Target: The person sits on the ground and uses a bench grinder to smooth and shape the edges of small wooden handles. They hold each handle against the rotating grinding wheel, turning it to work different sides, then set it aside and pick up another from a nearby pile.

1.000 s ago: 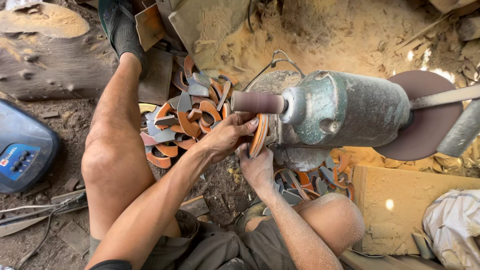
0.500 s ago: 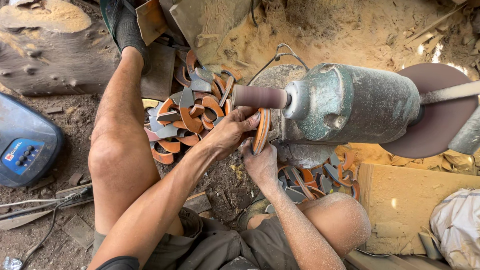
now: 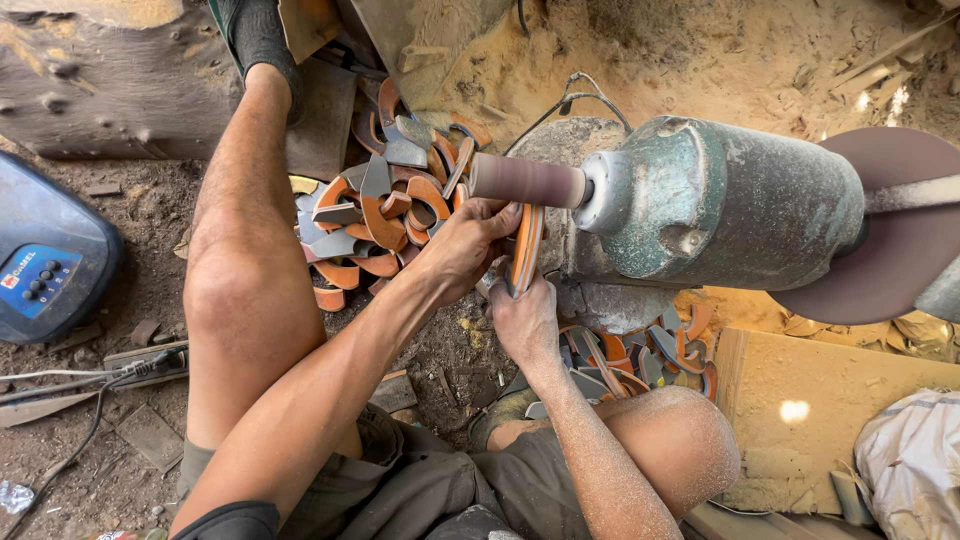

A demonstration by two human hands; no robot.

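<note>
Both hands, left (image 3: pixel 462 250) and right (image 3: pixel 523 318), stay pinched shut on a curved orange piece (image 3: pixel 526 247), held edge-up just under the sanding drum (image 3: pixel 527 181) as before, perhaps touching it, while the pile (image 3: pixel 375 220) of cut pieces lies beside them.

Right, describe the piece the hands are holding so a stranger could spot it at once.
Find the big grey-green motor lying across the sawdust, then follow it to the brown sanding drum on its end. Just below the drum, the left hand and right hand grip an orange curved piece. Unlike the similar pieces piled on the ground, it is held upright, edge-on.
</note>
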